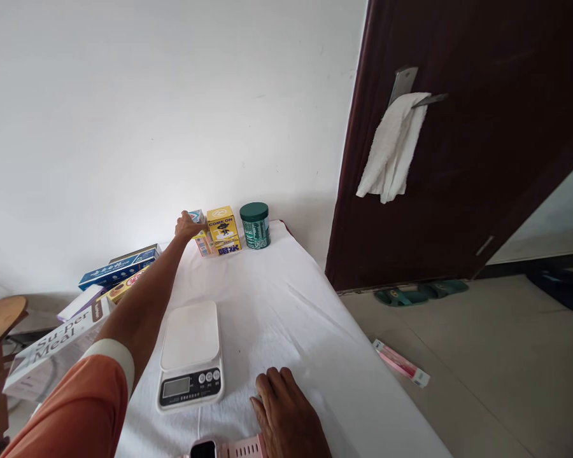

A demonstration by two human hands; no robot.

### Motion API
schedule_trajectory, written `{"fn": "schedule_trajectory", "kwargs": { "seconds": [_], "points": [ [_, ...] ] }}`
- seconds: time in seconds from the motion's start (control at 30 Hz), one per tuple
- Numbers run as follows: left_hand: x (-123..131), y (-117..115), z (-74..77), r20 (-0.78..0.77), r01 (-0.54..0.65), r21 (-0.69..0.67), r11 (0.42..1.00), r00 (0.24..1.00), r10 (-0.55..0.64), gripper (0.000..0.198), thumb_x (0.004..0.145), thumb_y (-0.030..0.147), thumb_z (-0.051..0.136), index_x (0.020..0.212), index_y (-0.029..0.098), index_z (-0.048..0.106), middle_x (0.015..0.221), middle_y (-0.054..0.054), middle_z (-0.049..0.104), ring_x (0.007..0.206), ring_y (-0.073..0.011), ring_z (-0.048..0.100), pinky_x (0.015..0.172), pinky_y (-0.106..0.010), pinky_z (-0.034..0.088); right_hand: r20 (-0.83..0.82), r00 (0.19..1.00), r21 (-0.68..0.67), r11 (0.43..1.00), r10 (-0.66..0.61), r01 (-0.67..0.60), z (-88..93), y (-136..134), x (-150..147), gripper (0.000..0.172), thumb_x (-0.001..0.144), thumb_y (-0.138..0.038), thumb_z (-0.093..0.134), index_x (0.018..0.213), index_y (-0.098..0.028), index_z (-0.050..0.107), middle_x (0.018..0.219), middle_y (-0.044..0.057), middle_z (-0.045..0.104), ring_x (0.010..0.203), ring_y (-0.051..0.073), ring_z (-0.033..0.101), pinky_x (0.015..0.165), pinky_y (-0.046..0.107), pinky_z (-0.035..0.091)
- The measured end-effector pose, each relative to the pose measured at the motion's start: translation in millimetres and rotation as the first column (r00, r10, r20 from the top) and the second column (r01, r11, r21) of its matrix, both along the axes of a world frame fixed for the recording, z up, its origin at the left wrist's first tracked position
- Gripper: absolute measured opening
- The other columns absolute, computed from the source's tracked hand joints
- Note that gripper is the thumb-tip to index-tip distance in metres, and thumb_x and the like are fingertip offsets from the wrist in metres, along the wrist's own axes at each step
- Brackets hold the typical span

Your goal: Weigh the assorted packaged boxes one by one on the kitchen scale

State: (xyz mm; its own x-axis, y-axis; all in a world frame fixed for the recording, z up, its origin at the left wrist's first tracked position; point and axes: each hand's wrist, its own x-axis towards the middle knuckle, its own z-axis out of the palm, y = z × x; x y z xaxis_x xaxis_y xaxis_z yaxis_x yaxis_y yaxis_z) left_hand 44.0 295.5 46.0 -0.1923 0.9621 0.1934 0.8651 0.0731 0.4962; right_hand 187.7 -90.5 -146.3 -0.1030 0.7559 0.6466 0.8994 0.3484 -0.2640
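My left hand (190,226) reaches to the far end of the white-covered table (267,299). Its fingers are closed round the top of a small blue, white and yellow box (204,245), partly hidden by them. Right beside that box stands a yellow carton (224,230) marked "COME ON", then a green lidded tub (254,226). Near the front edge my right hand (291,413) rests palm down on the cloth, fingers loosely bent. It covers one end of a pink watch strap (243,448). A white kitchen scale (191,343) with nothing on its plate lies between my arms.
Several packages, among them a "Su-per Meal" box (60,343) and a blue box (119,267), lie left of the table. A wooden stool (2,318) is further left. On the floor at right lie a pink-white box (401,362) and green slippers (420,292) by the dark door (434,191).
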Motion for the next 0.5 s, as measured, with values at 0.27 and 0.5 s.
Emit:
{"fn": "schedule_trajectory", "kwargs": {
  "seconds": [0.27,0.5],
  "points": [
    [-23.1,-40.0,6.8,0.033,-0.004,0.111,0.994,0.999,0.000,0.073,0.069,0.032,0.082,0.133,0.022,0.049,0.132,-0.012,0.064,0.123,-0.0280,0.061,0.091,-0.033,0.051,0.020,0.999,-0.036,0.998,-0.047,0.047,8.3,-2.9,-3.8,0.033,0.079,-0.002,0.063,0.091,-0.026,0.044,0.084,0.002,0.061,0.081,0.024,0.062,0.070,0.035,0.054],
    [-66.8,-133.7,5.6,0.150,0.258,0.144,0.955,0.949,-0.279,0.082,0.067,0.030,0.082,0.142,0.023,0.049,0.113,-0.008,0.071,0.091,-0.0233,0.071,0.076,-0.034,0.056,0.066,0.997,-0.068,0.997,-0.026,0.030,17.2,-6.3,-3.1,0.026,0.083,-0.005,0.066,0.091,-0.023,0.050,0.086,0.004,0.062,0.082,0.024,0.061,0.071,0.035,0.056]
  ]
}}
